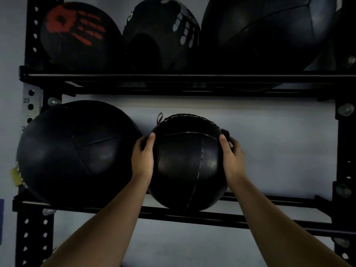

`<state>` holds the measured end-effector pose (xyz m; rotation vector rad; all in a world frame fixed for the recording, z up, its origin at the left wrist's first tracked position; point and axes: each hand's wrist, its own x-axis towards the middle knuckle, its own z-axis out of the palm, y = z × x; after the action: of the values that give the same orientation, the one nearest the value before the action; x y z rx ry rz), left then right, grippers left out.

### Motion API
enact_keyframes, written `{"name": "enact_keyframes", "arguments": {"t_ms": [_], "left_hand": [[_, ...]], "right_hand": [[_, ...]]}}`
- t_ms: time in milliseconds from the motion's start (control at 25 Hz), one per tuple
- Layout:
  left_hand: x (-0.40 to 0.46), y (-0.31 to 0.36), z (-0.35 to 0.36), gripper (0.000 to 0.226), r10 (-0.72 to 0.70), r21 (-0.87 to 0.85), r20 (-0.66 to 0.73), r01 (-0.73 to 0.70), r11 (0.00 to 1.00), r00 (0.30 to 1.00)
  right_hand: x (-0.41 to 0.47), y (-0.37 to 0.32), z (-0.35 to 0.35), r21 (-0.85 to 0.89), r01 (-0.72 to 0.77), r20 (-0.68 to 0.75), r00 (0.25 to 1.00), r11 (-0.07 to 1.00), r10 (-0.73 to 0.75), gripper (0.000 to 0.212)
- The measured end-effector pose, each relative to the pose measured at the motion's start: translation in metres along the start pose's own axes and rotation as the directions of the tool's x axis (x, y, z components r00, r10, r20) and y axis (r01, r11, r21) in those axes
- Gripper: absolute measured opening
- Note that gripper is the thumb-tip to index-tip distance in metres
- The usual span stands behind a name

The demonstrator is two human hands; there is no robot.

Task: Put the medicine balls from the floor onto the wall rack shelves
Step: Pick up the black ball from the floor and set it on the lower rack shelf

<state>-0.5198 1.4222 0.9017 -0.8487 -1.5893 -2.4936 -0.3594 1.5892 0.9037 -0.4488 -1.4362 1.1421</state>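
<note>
A small black stitched medicine ball [187, 162] rests on the rails of the lower rack shelf [269, 218], in the middle. My left hand [142, 157] presses its left side and my right hand [232, 157] its right side, thumbs on the front. A larger black medicine ball [77, 151] sits just to its left on the same shelf, close to my left hand. The upper shelf [173, 77] carries three black balls: one with a red handprint [77, 33], one with a white handprint [163, 33], and a big plain one [269, 33].
Black perforated uprights [34, 237] frame the rack at left and right [344, 151] against a pale wall. To the right of the held ball, the lower shelf shows bare rails. A yellow tag [16, 176] hangs at the left ball's edge.
</note>
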Motion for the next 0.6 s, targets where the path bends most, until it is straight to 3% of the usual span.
{"name": "enact_keyframes", "arguments": {"t_ms": [160, 400, 600], "left_hand": [[0.003, -0.001, 0.003, 0.046, 0.054, 0.061, -0.029, -0.052, 0.997, 0.998], [-0.001, 0.006, 0.001, 0.046, 0.089, 0.154, 0.026, -0.092, 0.984, 0.996], [-0.004, 0.011, 0.000, 0.045, 0.119, 0.209, 0.075, -0.133, 0.969, 0.990]], "right_hand": [[0.006, 0.002, 0.000, -0.079, 0.012, 0.014, 1.000, 0.997, -0.011, 0.096], [0.012, 0.000, -0.006, -0.133, -0.002, 0.089, 0.996, 0.991, 0.014, 0.079], [0.010, -0.003, -0.010, -0.156, -0.008, 0.110, 0.994, 0.988, 0.025, 0.077]]}}
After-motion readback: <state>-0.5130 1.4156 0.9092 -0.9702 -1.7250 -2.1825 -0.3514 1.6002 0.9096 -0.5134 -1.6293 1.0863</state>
